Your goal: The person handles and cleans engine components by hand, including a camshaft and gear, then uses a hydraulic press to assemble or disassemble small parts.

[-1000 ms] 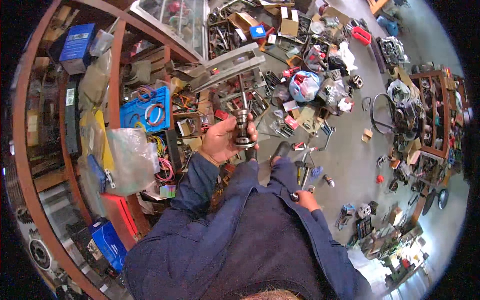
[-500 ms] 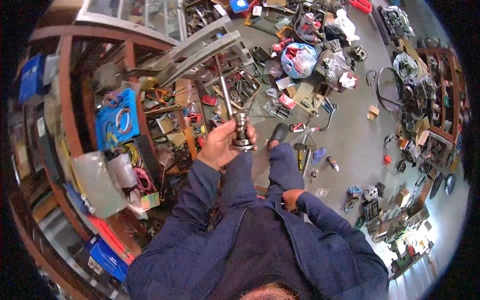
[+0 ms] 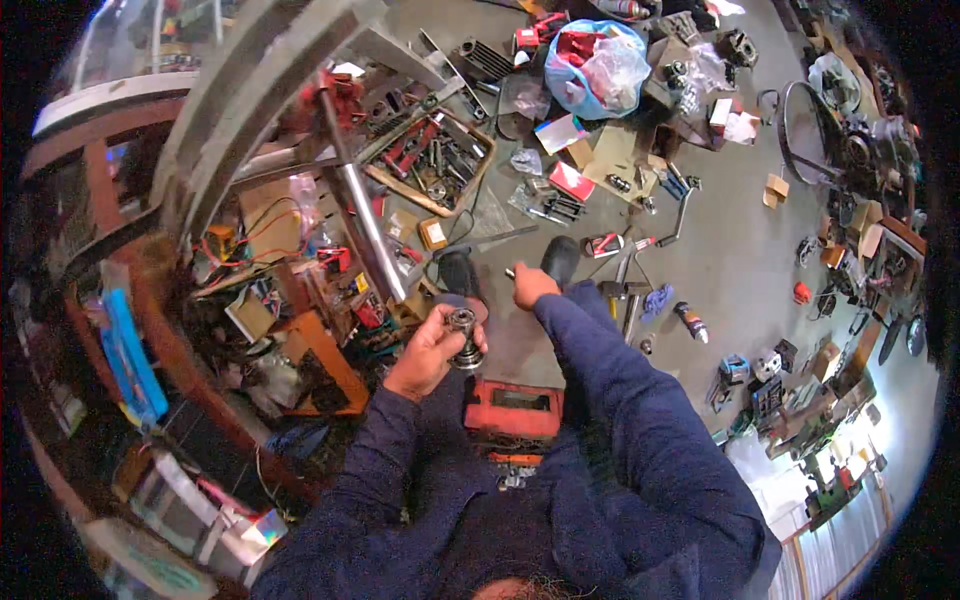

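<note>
Machine part clasped by left hand, seemingly for steadiness.
Metal piece gripped in closed right hand toward two o'clock.

Live now: I'm on head cam, L fisheye of pair, facing down from above; L hand & R hand fairly near, floor farther off.

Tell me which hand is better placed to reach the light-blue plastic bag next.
Probably the right hand: it's farther forward and nearer the bag, though it appears to hold a small piece. The left hand holds a metal part.
</note>
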`<state>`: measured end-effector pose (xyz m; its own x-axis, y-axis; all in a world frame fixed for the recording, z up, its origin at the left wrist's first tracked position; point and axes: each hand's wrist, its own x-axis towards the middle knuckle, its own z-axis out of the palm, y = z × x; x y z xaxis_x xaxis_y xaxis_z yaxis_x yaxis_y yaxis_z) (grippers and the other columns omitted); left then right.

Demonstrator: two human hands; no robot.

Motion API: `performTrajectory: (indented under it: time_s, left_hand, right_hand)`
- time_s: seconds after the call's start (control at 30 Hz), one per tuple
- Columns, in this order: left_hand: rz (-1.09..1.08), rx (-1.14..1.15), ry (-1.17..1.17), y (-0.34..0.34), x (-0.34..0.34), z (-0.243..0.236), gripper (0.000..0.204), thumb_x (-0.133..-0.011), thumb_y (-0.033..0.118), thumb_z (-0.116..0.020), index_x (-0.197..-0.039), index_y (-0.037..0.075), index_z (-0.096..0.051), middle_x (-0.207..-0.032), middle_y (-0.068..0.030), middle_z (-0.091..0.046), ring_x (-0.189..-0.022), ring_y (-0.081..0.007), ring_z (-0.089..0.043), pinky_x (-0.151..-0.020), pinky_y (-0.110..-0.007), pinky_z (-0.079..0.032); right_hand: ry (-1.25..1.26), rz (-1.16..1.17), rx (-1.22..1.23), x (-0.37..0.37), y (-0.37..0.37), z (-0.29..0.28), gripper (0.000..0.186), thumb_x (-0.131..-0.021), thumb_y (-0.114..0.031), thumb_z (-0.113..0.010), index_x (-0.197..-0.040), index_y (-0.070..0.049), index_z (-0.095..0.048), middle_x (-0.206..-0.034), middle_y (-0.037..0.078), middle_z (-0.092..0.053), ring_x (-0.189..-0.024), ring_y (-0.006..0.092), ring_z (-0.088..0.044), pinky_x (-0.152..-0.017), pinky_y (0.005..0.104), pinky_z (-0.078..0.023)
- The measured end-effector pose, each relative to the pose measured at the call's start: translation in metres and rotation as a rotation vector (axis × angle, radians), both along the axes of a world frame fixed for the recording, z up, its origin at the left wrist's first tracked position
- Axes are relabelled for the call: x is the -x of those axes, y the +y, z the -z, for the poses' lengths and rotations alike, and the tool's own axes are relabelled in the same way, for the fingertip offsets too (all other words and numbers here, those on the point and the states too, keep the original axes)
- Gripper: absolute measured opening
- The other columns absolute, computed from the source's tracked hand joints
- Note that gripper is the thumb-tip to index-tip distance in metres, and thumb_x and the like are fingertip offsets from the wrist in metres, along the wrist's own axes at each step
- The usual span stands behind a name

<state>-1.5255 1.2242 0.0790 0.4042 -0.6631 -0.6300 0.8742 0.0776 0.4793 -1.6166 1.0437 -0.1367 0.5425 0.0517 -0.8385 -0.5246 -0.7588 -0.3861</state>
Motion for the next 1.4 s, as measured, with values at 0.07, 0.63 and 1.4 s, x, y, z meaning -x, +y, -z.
performTrajectory:
  time_s: [0.07, 0.63, 1.4]
  left_hand:
    - [0.039, -0.027, -0.006, 0.004, 0.004, 0.043, 0.037, -0.094, 0.017, -0.058, -0.125, 0.004, -0.042, -0.100, -0.0083, -0.057, -0.097, -0.0196, -0.058, -0.089, -0.034, -0.045]
    - [-0.071, -0.124, -0.443, 0.013, -0.143, 0.243, 0.034, -0.103, 0.023, -0.038, -0.127, -0.001, -0.042, -0.105, -0.0104, -0.060, -0.096, -0.0215, -0.060, -0.087, -0.035, -0.049]
    - [-0.240, 0.265, -0.448, 0.042, -0.107, 0.193, 0.031, -0.102, 0.029, -0.038, -0.122, 0.006, -0.044, -0.101, -0.0090, -0.060, -0.095, -0.0250, -0.062, -0.084, -0.044, -0.054]
  right_hand:
    - [-0.100, 0.072, 0.106, -0.020, 0.011, 0.059, 0.025, -0.085, -0.015, -0.054, -0.108, -0.003, -0.054, -0.089, 0.022, -0.068, -0.091, 0.0400, -0.065, -0.072, 0.0493, -0.053]
    - [-0.644, -0.567, 0.014, -0.066, 0.036, 0.362, 0.018, -0.082, -0.020, -0.056, -0.082, -0.009, -0.070, -0.081, 0.014, -0.069, -0.077, 0.0302, -0.068, -0.063, 0.0430, -0.053]
    - [-0.754, -0.243, -0.743, -0.266, -0.032, -0.019, 0.023, -0.094, -0.022, -0.060, -0.107, -0.003, -0.063, -0.077, 0.003, -0.066, -0.055, 0.0091, -0.056, -0.047, 0.0253, -0.044]
